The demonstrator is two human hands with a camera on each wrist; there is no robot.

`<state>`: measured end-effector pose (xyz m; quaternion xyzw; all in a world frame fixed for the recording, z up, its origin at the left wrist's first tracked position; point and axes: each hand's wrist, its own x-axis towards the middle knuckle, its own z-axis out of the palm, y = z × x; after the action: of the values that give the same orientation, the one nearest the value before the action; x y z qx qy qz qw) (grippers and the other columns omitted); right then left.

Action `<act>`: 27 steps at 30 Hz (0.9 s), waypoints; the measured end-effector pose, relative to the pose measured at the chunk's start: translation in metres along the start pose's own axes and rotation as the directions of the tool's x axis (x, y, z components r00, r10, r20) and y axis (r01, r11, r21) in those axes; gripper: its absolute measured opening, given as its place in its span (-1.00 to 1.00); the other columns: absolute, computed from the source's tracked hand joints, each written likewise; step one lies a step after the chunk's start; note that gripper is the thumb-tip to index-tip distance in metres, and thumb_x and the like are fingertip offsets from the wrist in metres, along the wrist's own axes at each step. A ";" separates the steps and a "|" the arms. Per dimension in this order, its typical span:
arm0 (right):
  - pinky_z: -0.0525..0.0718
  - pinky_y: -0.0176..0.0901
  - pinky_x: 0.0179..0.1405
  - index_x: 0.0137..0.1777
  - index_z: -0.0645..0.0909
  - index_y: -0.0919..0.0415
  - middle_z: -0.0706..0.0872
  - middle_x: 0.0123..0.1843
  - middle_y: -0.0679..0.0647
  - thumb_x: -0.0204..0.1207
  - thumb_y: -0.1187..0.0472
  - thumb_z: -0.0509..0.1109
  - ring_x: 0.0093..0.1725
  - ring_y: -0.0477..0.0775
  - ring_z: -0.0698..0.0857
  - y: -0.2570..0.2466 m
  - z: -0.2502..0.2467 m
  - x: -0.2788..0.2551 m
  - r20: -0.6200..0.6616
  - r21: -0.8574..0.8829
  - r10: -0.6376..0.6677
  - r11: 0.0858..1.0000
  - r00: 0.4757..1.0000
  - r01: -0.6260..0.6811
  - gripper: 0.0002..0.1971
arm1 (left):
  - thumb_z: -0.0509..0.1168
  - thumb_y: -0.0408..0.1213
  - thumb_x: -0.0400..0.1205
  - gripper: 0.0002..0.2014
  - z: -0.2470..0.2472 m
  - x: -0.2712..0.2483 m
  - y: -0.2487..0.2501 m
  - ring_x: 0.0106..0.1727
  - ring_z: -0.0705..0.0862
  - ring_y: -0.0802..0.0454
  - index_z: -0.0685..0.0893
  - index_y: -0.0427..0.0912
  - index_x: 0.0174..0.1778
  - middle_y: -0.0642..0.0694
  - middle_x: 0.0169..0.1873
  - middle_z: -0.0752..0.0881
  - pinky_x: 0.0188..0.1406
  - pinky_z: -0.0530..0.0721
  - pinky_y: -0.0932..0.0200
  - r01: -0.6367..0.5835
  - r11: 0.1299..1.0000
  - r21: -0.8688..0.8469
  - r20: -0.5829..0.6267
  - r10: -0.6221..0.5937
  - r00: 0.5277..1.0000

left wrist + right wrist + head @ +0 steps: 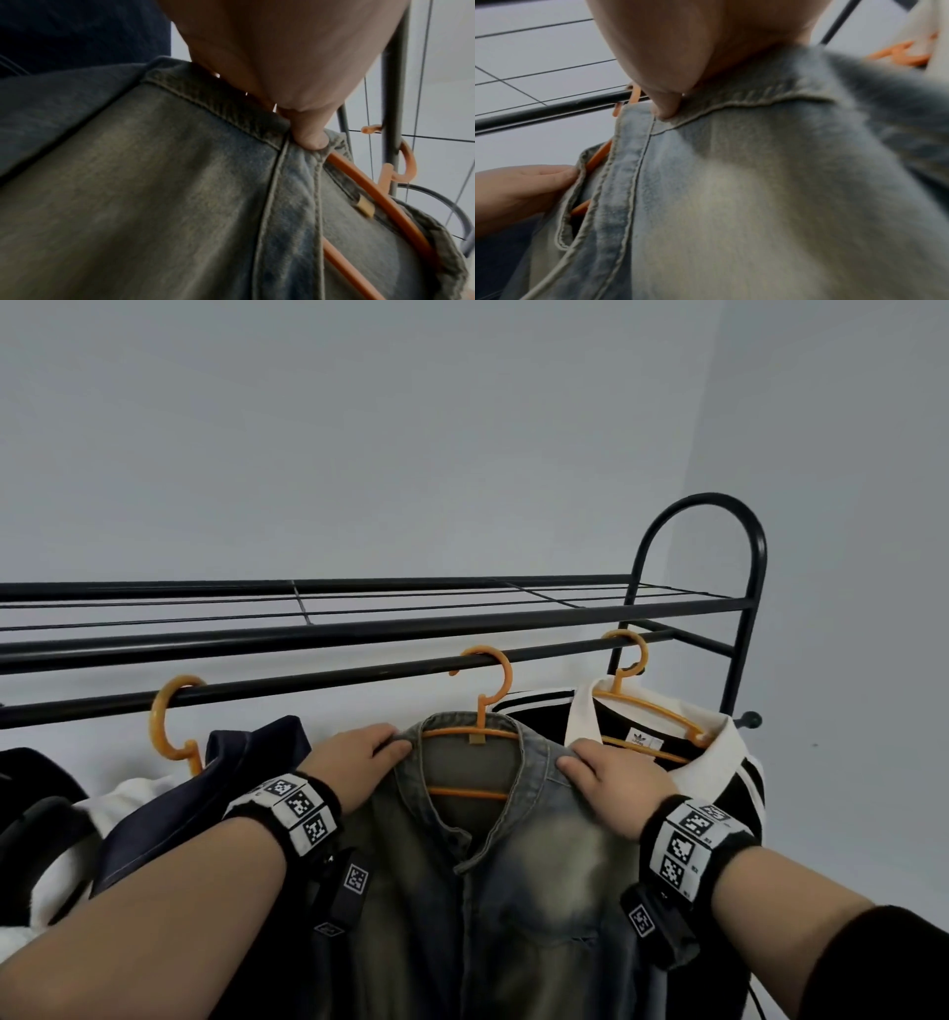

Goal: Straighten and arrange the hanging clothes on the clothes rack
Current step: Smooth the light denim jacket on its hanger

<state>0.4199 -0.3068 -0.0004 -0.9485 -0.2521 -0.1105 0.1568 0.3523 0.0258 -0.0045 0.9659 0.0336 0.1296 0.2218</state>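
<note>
Both hands are up on the denim shirt (493, 855) now, one on each shoulder, right under the rack's black hanging rail (318, 683). The left hand (354, 757) sits on the shoulder seam just beside the collar; the left wrist view shows its thumb (309, 138) pressed down where seam meets collar band, other fingers gone over the back of the shoulder, so it is pinching the cloth. The right hand (611, 778) mirrors it on the other side, thumb tip (666, 109) dug in at the collar edge, fingers curled over the shoulder top.

The shirt hangs at the middle of that rail on an orange plastic hanger (480, 711), whose long arms run crosswise, from hand to hand, parallel to the rail. Both hands sit equally near, straddling the hook. So I'd judge the coming tug goes outward and down along the hanger arms, to seat each shoulder squarely.

The denim is thick, faded, washed pale in patches, with raised double-stitched seams and a stiff band collar. It should hold shape, not slip. The hanger is thin, smooth rod with a round hook.

Further along the rail toward its arched end hangs a black top with a white collar (667, 731), just beside the denim. Toward the other end, a dark navy garment (246, 762) crowds the left hand.
</note>
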 end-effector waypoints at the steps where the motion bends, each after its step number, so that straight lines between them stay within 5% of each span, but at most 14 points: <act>1: 0.60 0.04 -0.08 -0.13 0.54 0.00 0.69 -0.22 -0.07 0.72 -0.19 0.11 -0.13 0.05 0.66 0.008 0.004 0.000 -0.008 0.055 0.015 0.998 1.000 -0.015 -0.65 | 0.11 0.11 0.73 -0.74 -0.001 0.001 -0.005 0.02 0.69 -0.06 0.61 0.11 -0.12 0.03 -0.15 0.73 0.06 0.63 -0.01 0.008 1.000 0.004 -0.010 -0.008 1.000; 4: 0.58 0.01 -0.01 -0.10 0.62 0.03 0.73 -0.15 -0.04 0.73 -0.06 0.22 -0.06 0.05 0.68 0.027 0.012 -0.001 0.001 0.229 0.072 0.971 0.997 -0.071 -0.74 | 0.09 0.14 0.73 -0.77 -0.004 0.003 -0.016 0.06 0.71 -0.05 0.57 0.22 -0.14 0.08 -0.14 0.71 0.10 0.64 -0.01 0.024 1.000 0.004 -0.024 -0.024 0.999; 7: 0.56 -0.13 -0.04 -0.01 0.66 -0.06 0.77 -0.10 -0.09 0.72 0.02 0.28 -0.02 -0.05 0.71 0.041 0.018 -0.005 0.013 0.328 0.114 0.938 0.993 -0.112 -0.85 | 0.10 0.24 0.66 -0.71 -0.006 0.006 -0.014 0.10 0.72 -0.01 0.64 0.22 0.04 0.11 -0.03 0.76 0.17 0.66 -0.05 0.036 0.999 -0.007 -0.055 -0.036 0.998; 13: 0.57 -0.20 0.03 0.15 0.66 -0.11 0.80 -0.03 -0.13 0.72 0.07 0.29 0.04 -0.11 0.73 0.048 0.031 -0.011 0.013 0.400 0.125 0.909 0.992 -0.120 -0.87 | 0.15 0.24 0.64 -0.66 -0.010 0.014 0.013 0.17 0.66 0.07 0.63 0.24 0.23 0.17 0.12 0.73 0.26 0.63 -0.04 -0.051 0.998 -0.021 -0.115 0.048 0.992; 16: 0.60 -0.15 0.16 0.23 0.66 -0.17 0.81 0.04 -0.15 0.74 0.04 0.26 0.09 -0.14 0.73 0.049 0.034 -0.012 0.024 0.414 0.123 0.902 0.992 -0.122 -0.81 | 0.10 0.10 0.73 -0.71 -0.011 0.025 0.023 0.13 0.69 -0.01 0.69 0.14 0.12 0.08 0.03 0.76 0.20 0.63 -0.04 -0.089 0.995 -0.047 -0.088 0.085 0.992; 21: 0.58 -0.14 0.25 0.30 0.62 -0.35 0.81 0.14 -0.22 0.74 0.04 0.22 0.17 -0.20 0.71 0.059 0.029 -0.018 0.071 0.369 0.117 0.920 0.991 -0.135 -0.72 | 0.03 0.12 0.75 -0.60 -0.010 0.040 0.026 0.05 0.70 -0.12 0.71 0.00 0.03 -0.04 -0.07 0.75 0.21 0.63 -0.13 0.033 0.991 -0.131 -0.082 -0.044 0.996; 27: 0.66 -0.04 0.26 0.20 0.68 -0.24 0.82 0.04 -0.20 0.67 0.00 0.34 0.10 -0.13 0.75 0.064 0.025 -0.028 0.035 0.357 0.211 0.911 0.977 -0.209 -0.82 | 0.03 0.21 0.71 -0.57 -0.008 0.040 0.033 -0.05 0.71 -0.04 0.69 0.01 -0.04 0.00 -0.18 0.74 0.09 0.68 -0.11 -0.006 0.993 -0.117 -0.041 0.001 0.999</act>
<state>0.4323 -0.3630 -0.0475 -0.9253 -0.1644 -0.0474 0.3385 0.3887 0.0042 0.0258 0.9484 0.0288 0.1513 0.2772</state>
